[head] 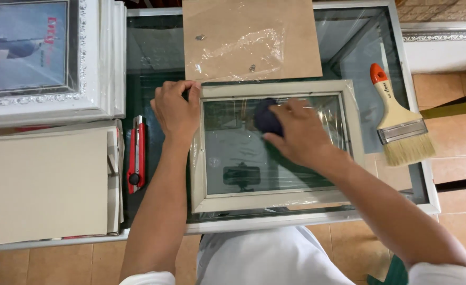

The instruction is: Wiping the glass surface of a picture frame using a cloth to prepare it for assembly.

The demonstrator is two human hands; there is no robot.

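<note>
A pale picture frame point(275, 148) lies flat on the glass table point(154, 53), its long axis running from 9 to 3 o'clock, a pane of glass set inside it. The left hand point(176, 108) sits at the frame's 10 o'clock corner, fingers curled over the outer edge and pressing down on it; it grips nothing else. The right hand point(299, 132) rests on the pane, a little toward 12 o'clock from the frame's centre, closed around a dark blue cloth point(266, 117) that pokes out at the hand's 10 o'clock side and touches the glass. So the cloth lies between the two hands, nearer the right one, with most of the pane spreading away toward 6 and 3 o'clock from it.

At 12 o'clock from the frame a brown backing board point(254, 31) with crumpled clear film lies touching the frame's top edge. A paintbrush point(399, 119) with an orange-tipped handle lies at 3 o'clock, just beside the frame. A red utility knife point(136, 155) lies at 9 o'clock, near the left forearm, beside a stack of grey boards point(43, 184). A white ornate framed picture point(37, 58) stands at 10 o'clock.
</note>
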